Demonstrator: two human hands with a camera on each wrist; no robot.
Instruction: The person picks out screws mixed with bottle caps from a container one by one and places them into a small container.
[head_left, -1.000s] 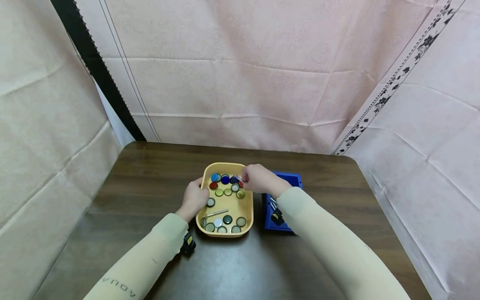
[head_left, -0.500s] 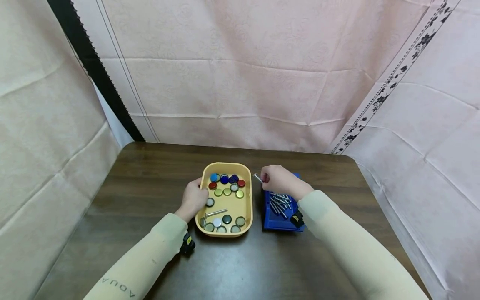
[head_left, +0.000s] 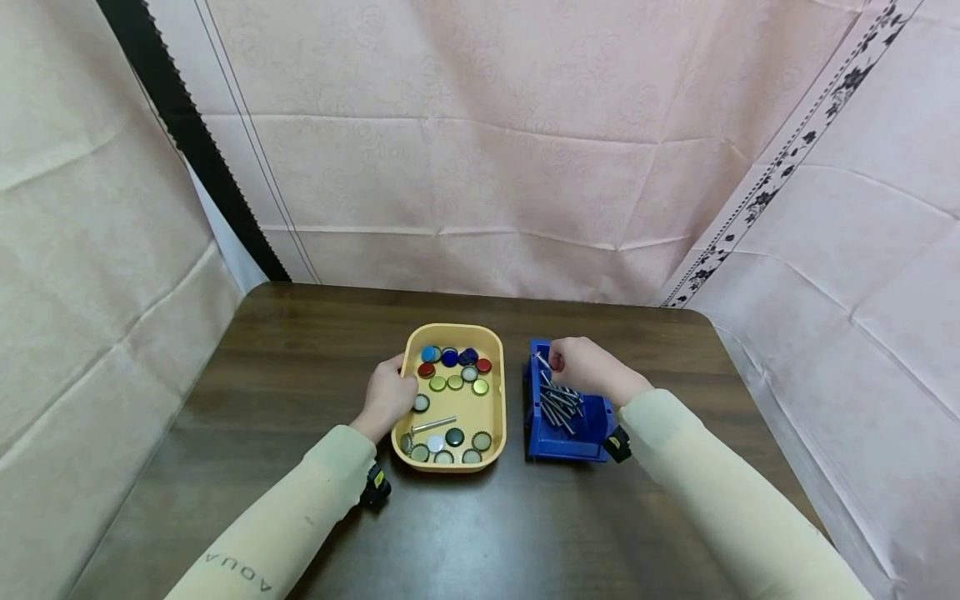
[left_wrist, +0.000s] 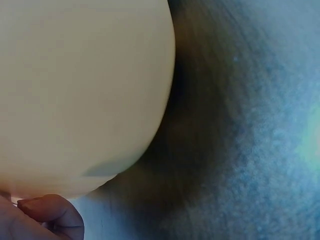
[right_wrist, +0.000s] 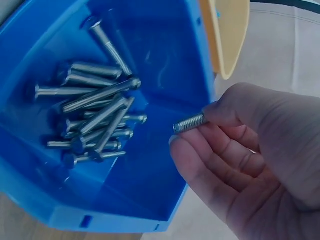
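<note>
With my left hand [head_left: 388, 394] I grip the left rim of a yellow tray [head_left: 472, 412], its fingers at the outer wall; in the left wrist view the tray's side fills the upper left. Between thumb and fingertips my right hand [head_left: 591, 367] pinches a metal bolt [right_wrist: 190, 123], threaded end showing, above the far part of a blue bin [head_left: 570, 450]. Several bolts [right_wrist: 100, 105] lie heaped inside this bin. The tray holds several bottle caps [head_left: 450, 358] in blue, red, yellow-green, white and dark green, plus a single bolt [head_left: 435, 424].
Tray and bin stand side by side, a narrow gap between them, on a dark wooden table [head_left: 315, 350]. Pale cloth [head_left: 465, 183] hangs behind the table and at both sides.
My right hand has moved right, away from the tray's far right corner to over the blue bin, with a bolt between its fingers. The left hand stays on the tray.
</note>
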